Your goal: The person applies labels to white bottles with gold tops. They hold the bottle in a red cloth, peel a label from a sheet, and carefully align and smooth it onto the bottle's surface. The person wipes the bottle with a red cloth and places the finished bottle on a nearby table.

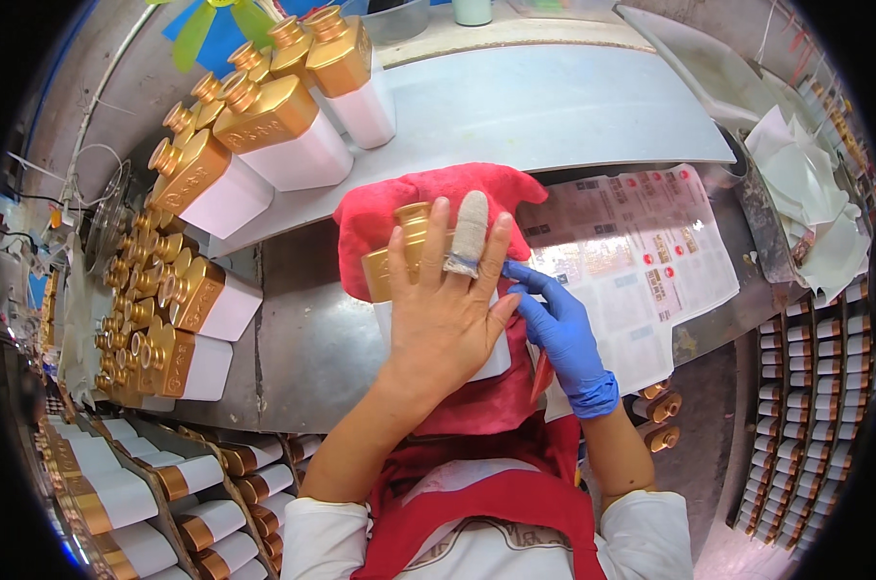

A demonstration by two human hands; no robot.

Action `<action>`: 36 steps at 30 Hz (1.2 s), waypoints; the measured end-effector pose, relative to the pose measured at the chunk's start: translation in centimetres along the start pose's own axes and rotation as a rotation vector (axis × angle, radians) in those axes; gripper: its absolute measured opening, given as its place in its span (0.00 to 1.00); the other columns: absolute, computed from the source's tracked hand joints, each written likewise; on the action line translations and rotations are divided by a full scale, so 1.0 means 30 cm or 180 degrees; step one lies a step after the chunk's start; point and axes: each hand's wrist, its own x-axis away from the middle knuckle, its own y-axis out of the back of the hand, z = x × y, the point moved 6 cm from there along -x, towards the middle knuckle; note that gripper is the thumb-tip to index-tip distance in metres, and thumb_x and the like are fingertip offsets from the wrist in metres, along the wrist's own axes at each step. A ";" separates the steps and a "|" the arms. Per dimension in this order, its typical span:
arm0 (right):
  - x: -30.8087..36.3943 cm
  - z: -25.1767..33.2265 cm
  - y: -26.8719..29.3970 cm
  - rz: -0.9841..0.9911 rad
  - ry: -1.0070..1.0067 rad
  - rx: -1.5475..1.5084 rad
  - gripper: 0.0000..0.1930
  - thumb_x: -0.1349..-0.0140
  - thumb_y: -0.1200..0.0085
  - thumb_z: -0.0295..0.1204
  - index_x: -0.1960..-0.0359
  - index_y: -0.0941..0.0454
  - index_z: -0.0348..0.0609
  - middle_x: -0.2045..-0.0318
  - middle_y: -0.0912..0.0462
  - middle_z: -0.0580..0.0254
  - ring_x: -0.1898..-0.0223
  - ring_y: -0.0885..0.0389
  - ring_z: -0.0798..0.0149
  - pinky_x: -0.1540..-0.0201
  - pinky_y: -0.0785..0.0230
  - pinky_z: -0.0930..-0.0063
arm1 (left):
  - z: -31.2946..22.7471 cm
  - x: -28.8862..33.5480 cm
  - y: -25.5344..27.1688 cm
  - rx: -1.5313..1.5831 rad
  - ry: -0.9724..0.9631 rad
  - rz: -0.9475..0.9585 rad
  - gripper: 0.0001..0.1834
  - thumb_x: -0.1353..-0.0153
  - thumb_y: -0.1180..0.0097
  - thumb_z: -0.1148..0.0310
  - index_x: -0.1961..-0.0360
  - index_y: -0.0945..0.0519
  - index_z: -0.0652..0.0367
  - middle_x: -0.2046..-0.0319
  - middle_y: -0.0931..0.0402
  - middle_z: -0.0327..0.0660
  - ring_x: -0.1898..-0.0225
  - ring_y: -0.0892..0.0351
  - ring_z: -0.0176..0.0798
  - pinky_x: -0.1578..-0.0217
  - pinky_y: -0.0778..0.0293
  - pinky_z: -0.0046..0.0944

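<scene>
A white bottle with a gold shoulder and neck (414, 227) lies on a red cloth (457, 411) in front of me, its neck pointing away. My left hand (447, 314) is spread flat over the bottle, fingers apart, with a cloth finger cot (470, 230) on one finger. At the bottle's right side is my right hand (560, 333) in a blue glove, its fingers closed near my left thumb. A thin red tool (542, 375) sticks out below the glove; its exact kind is hidden.
Sheets of printed labels (650, 251) lie to the right. Several gold-and-white bottles (293, 145) stand on a grey board (515, 97) at the back left, more (201, 367) at the left. Racks of bottles (810, 387) flank both sides. A bin of white paper (805, 184) is at far right.
</scene>
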 end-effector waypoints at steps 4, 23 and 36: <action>0.003 0.005 -0.016 0.0014 -0.0009 -0.0017 0.21 0.35 0.48 0.29 0.41 0.31 0.40 0.66 0.25 0.76 0.77 0.37 0.85 0.74 0.43 0.91 | -0.001 0.002 -0.001 0.0018 -0.0014 0.0029 0.38 0.39 0.51 0.51 0.31 0.45 0.53 0.30 0.54 0.52 0.30 0.58 0.59 0.36 0.62 0.63; 0.031 0.049 -0.133 0.0228 0.0238 0.1005 0.38 0.49 0.33 0.33 0.37 0.39 0.37 0.48 0.32 0.54 0.47 0.29 0.61 0.48 0.31 0.70 | 0.178 0.050 0.045 0.1006 0.0387 -0.0349 0.41 0.52 0.34 0.55 0.37 0.33 0.57 0.34 0.47 0.57 0.35 0.48 0.60 0.37 0.50 0.52; 0.017 0.108 -0.119 0.0224 -0.0425 0.1417 0.37 0.48 0.34 0.31 0.37 0.38 0.35 0.50 0.31 0.55 0.51 0.26 0.65 0.51 0.30 0.73 | 0.225 0.232 -0.026 0.3064 0.1144 -0.0507 0.54 0.55 0.31 0.69 0.30 0.52 0.61 0.35 0.49 0.57 0.35 0.44 0.50 0.37 0.45 0.46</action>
